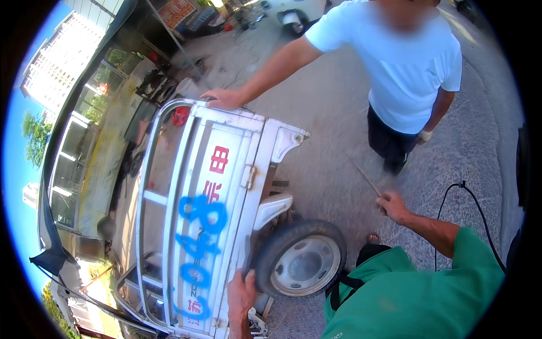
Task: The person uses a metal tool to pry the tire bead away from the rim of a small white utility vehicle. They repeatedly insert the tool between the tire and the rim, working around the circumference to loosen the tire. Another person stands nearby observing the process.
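A white cargo tricycle bed (pixel 212 226), with red lettering and blue sprayed marks, fills the left middle. My left hand (pixel 243 291) is closed at the lower edge of its side panel, close to a black tyre on a pale steel wheel (pixel 305 264). A dark flat strip shows just above those fingers; whether it belongs to the panel I cannot tell. Out to the right, my right hand (pixel 393 207) grips a long thin rod (pixel 364 175), which points up and leftward over the pavement. The rod's far tip is blurred.
Another person (pixel 401 68) in a white T-shirt stands across from me, one hand (pixel 226 99) resting on the bed's corner rail. A black cable (pixel 480 209) loops at the right. A parked white vehicle (pixel 293 14) stands at the back, with clutter (pixel 226 25) beside it.
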`<state>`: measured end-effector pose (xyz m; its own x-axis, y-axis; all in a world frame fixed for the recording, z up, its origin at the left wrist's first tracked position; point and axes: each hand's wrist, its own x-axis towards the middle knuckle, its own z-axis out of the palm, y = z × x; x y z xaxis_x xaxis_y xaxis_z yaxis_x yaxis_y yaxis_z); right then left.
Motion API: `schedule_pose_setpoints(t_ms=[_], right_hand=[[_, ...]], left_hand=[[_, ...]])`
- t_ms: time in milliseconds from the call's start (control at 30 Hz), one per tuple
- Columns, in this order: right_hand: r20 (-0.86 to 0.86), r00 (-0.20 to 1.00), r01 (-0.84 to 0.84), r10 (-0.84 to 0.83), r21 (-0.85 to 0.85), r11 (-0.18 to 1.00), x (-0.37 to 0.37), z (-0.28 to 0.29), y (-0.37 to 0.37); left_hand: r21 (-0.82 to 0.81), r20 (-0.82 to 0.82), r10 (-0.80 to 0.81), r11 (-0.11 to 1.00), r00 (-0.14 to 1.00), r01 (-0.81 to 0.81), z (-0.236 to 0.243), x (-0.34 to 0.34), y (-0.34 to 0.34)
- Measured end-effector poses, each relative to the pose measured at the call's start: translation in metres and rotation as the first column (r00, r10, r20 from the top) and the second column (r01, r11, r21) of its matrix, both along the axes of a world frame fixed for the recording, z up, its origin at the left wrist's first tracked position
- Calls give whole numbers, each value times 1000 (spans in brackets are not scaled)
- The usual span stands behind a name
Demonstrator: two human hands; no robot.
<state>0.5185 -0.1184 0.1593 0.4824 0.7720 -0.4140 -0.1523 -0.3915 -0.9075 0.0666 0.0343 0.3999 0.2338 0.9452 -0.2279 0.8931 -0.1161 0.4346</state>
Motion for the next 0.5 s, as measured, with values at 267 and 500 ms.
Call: schedule_pose_setpoints(t_ms=[267, 500], right_hand=[[-154, 954, 214, -258, -255, 943, -99, -54, -69], [-117, 988, 75, -100, -200, 977, -144, -42, -74]], left_hand=[[237, -12, -187, 954, 982, 185, 4, 10, 122], [322, -123, -246, 907, 962, 273, -14, 55, 201]])
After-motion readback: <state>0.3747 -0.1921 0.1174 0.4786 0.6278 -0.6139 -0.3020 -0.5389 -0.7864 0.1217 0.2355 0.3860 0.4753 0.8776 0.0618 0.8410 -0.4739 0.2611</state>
